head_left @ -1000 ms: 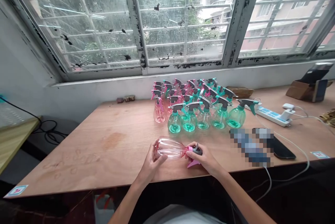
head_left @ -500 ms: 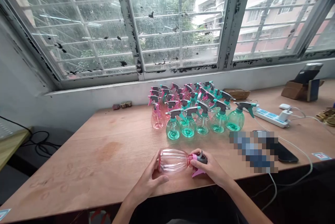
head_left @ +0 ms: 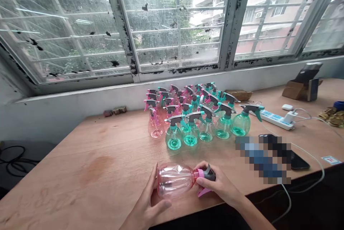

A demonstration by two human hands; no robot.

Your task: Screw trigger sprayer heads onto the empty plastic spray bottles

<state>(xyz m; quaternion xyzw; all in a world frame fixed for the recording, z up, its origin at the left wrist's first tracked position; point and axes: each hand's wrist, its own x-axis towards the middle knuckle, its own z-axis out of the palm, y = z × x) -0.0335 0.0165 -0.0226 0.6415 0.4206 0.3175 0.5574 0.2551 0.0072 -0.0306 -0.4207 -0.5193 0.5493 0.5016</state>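
A clear pink spray bottle (head_left: 176,181) lies on its side near the front edge of the wooden table (head_left: 88,158). My left hand (head_left: 147,206) cups the bottle's round body from below and behind. My right hand (head_left: 219,187) is closed around its grey and pink trigger head (head_left: 207,176). Behind it stands a group of several upright spray bottles (head_left: 196,115), pink ones at the left and back, green ones in the front row.
A white power strip (head_left: 274,119) with a plugged charger and cables lies at the right. A dark phone (head_left: 298,160) rests by a blurred patch. A cardboard stand with a device (head_left: 303,85) sits at the far right, below the barred window.
The bottle and both hands have come closer to me and lower in view. The camera has turned left, so the group of bottles sits lower and further left.
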